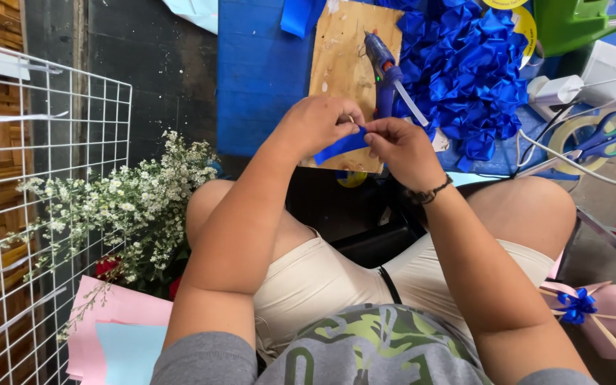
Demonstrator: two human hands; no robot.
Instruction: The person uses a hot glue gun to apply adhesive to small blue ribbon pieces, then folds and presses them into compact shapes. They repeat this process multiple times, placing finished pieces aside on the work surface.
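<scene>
now blue ribbon strip [341, 146] pinched between left hand [315, 125] and right hand [401, 150]

My left hand [315, 125] and right hand [401, 146] pinch a blue ribbon strip [342, 146] between them; just beyond my fingertips lies a blue glue gun [383, 68] on a wooden board [340, 57].

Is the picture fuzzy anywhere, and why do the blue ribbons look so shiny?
Head view: mostly sharp, in even daylight; the pile of blue ribbon loops shows white glints where light hits the glossy folds. The left hand and right hand, pinching a blue ribbon strip, look slightly soft. The wire grid bows near the edge, a wide-lens bend.
</scene>
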